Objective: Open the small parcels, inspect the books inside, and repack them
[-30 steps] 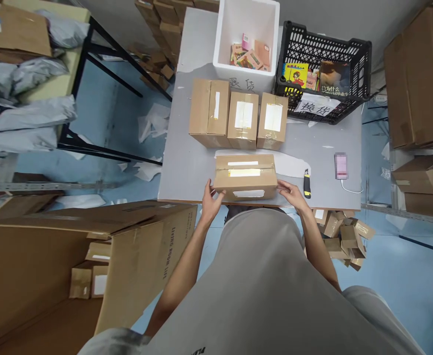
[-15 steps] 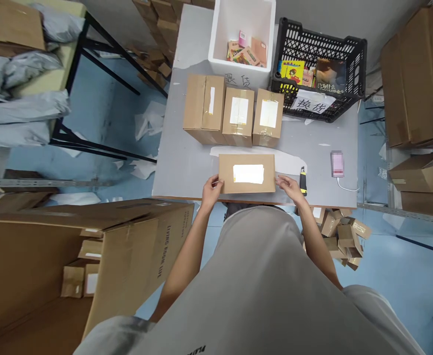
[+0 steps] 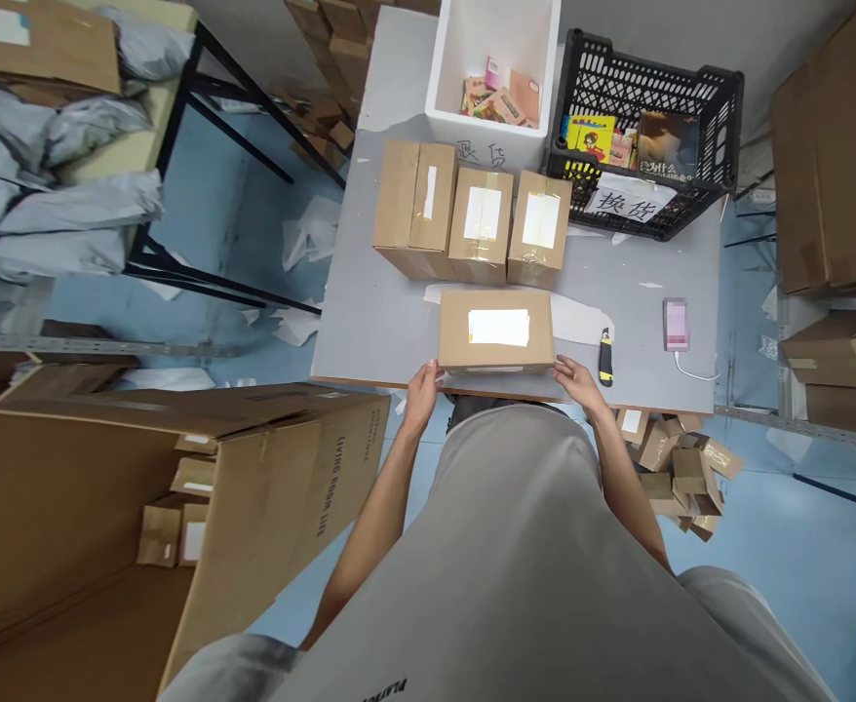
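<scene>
A sealed brown cardboard box with a white label on top sits at the front of the grey table, its near side partly showing. My left hand is at its near left corner, fingers closed against the edge. At the near right corner, my right hand holds the other end with its fingertips; their undersides are hidden. A black and yellow utility knife lies right of my right hand. Behind the box stand three taped cartons, the left one, the middle one and the right one.
A white foam bin and a black plastic crate stand at the back of the table. A phone on a cable lies at right. A large open carton is at left; small boxes are heaped below right.
The box has shifted slightly away from me and looks a little raised, showing more of its near side. Both hands have slid to its near corners. The view has drifted slightly.
</scene>
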Tool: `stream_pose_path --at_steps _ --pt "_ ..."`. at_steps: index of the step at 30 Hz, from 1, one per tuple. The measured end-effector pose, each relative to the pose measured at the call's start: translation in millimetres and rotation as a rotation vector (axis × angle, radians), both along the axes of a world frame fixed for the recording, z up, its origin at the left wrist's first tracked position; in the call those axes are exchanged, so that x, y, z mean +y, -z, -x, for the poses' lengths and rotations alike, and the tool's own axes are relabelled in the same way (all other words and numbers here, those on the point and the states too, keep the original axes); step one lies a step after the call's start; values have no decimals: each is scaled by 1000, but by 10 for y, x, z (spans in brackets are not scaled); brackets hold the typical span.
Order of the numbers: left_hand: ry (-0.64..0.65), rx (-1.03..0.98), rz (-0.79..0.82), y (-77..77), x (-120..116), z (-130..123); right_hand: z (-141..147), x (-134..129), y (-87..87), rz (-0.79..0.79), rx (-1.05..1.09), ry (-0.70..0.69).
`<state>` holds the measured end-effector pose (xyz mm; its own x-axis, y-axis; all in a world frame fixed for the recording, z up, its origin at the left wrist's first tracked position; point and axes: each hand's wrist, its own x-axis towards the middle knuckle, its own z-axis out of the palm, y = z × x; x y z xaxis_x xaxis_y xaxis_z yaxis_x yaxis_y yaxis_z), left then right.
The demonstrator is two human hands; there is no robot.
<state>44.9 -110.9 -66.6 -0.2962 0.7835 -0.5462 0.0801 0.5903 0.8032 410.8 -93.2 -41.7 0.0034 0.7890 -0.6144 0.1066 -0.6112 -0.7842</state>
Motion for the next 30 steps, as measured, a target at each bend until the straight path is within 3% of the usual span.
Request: stream_pose_path --at_steps 6,10,19,22,26,30 --pt "-52 -2 -228 -247 188 27 -98 191 -346 -223 30 -10" --pt "-66 -33 -286 -288 274 28 -41 302 -393 -288 21 13" --pt "-143 -149 -240 5 243 120 -21 208 -8 -269 24 112" --pt "-81 -128 -163 174 213 199 -106 157 199 -193 -41 136" --pt "29 -87 -59 368 158 183 -115 75 465 -89 -60 46" --pt "100 -89 -33 448 97 76 -8 10 580 -77 -26 -47"
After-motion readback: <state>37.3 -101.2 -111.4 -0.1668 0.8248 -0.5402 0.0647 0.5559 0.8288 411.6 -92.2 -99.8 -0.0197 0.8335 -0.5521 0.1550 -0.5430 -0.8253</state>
